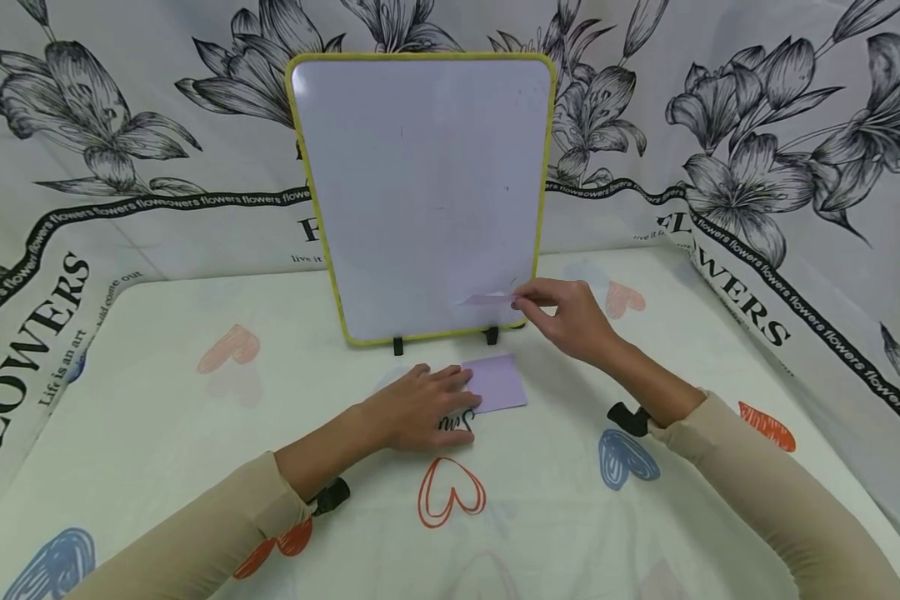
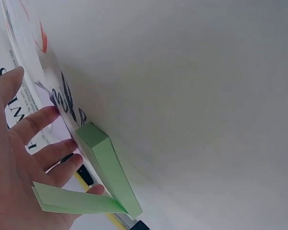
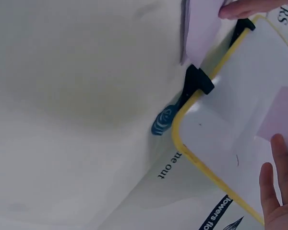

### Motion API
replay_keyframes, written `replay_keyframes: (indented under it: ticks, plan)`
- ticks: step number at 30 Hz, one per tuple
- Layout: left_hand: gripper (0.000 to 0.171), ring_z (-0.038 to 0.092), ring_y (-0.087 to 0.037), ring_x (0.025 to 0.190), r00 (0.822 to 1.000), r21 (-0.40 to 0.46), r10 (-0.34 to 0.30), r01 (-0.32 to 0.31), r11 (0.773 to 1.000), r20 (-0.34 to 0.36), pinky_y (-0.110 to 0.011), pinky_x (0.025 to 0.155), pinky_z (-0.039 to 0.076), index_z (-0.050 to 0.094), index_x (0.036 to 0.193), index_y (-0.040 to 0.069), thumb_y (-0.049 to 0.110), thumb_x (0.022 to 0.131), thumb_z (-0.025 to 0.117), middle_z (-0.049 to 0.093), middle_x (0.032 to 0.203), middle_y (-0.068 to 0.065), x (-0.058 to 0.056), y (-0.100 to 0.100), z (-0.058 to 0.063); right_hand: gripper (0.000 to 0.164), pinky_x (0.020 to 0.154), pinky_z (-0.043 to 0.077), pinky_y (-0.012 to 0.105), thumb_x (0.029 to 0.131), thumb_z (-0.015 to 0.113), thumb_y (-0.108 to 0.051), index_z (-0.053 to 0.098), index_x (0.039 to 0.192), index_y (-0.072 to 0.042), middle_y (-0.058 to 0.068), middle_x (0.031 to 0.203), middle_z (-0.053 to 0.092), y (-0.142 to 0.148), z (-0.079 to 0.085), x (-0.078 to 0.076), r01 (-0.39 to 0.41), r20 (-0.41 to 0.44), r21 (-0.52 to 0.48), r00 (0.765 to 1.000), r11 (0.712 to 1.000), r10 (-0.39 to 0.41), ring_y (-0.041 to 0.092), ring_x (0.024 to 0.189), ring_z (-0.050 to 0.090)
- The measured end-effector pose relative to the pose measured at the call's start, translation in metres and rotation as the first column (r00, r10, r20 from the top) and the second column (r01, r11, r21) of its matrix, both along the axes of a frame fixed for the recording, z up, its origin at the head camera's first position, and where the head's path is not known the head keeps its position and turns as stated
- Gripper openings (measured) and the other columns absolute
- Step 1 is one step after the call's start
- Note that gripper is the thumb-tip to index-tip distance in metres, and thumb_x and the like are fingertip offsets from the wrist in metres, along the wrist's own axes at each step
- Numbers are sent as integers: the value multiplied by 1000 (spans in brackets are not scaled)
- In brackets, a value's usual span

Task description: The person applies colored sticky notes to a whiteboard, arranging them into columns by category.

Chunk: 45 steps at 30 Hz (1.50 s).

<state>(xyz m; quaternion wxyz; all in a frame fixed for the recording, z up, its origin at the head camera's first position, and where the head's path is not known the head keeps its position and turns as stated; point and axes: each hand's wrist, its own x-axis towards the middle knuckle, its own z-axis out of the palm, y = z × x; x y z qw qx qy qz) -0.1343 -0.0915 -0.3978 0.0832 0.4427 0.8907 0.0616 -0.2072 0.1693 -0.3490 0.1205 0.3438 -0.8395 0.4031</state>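
My right hand [image 1: 566, 317] pinches a thin purple sticky note [image 1: 489, 300] by its edge, in front of the lower right of the whiteboard [image 1: 427, 192]. In the right wrist view that purple sheet overlaps the board's white face. On the table my left hand [image 1: 423, 408] lies palm down with its fingers spread, fingertips at the left side of a purple sticky note pad [image 1: 498, 383]. A green sticky note pad [image 2: 110, 167] shows beside that hand in the left wrist view, one sheet bent up across the palm; the head view hides it.
The yellow-framed board stands upright on black feet [image 1: 492, 336] at the back of the table. A white cloth with printed hearts [image 1: 452, 493] covers the tabletop. Behind it hangs a flower-printed sheet [image 1: 750, 187]. Black straps [image 1: 630, 418] sit at both sleeve cuffs.
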Motion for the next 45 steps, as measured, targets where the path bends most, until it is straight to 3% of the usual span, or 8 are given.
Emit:
replay_keyframes:
  ticks: [7,11,13,18,25,28,38,45]
  plan:
    - [52,37,-28,144,1000,-16,9,-9,1000,19,-58,105,38,59,139,24,54,97,51,44,153,-11,0,0,-1,12,81,56,27,94,66,-2,75,101,0,6,96,76,-6,5,-6,53,-51,-83,997,995,-57,20,92,74]
    - [52,38,-29,143,1000,-16,9,-8,1000,18,-58,105,38,59,139,23,53,97,52,45,152,-12,1,0,-1,15,83,55,24,94,65,-1,74,106,0,8,100,76,-10,11,-10,89,-175,-139,978,986,-113,22,95,73]
    - [51,38,-29,143,1000,-20,8,-8,1000,14,-58,106,37,59,138,23,53,97,52,45,152,-12,1,1,-1,17,85,55,27,94,65,0,73,109,1,11,103,75,-12,15,-13,106,-286,-155,947,982,-147,24,96,73]
    - [49,40,-30,142,1000,-20,-5,5,1000,-10,-57,105,38,60,136,23,52,97,53,47,150,-12,1,1,1,18,88,56,35,94,63,1,71,111,3,15,110,73,-22,27,-21,140,-495,-210,838,968,-229,27,102,71]
    - [48,40,-31,141,1000,-20,-15,15,1000,-9,-57,105,39,60,136,22,48,97,55,48,149,-13,1,0,3,18,80,58,43,95,61,2,70,111,3,15,112,72,-35,38,-30,135,-618,-255,739,957,-269,30,98,70]
    - [48,42,-31,140,999,-34,-28,27,999,-37,-56,104,40,60,135,22,48,96,55,50,148,-13,1,0,4,19,78,59,44,96,60,2,70,112,4,16,112,72,-37,41,-36,148,-647,-256,708,955,-283,31,97,70]
    - [48,42,-31,140,999,-47,-28,26,999,-36,-56,104,39,60,136,21,48,96,56,49,148,-13,1,1,4,17,88,56,43,98,59,-1,70,109,5,16,115,71,-42,51,-52,163,-662,-281,681,946,-313,33,105,69]
    - [48,42,-30,140,999,-51,-26,24,998,-46,-55,104,40,60,136,22,49,96,56,49,148,-13,0,1,2,16,95,52,38,97,59,-1,70,108,5,17,114,72,-45,50,-58,164,-653,-304,682,938,-331,32,104,69]
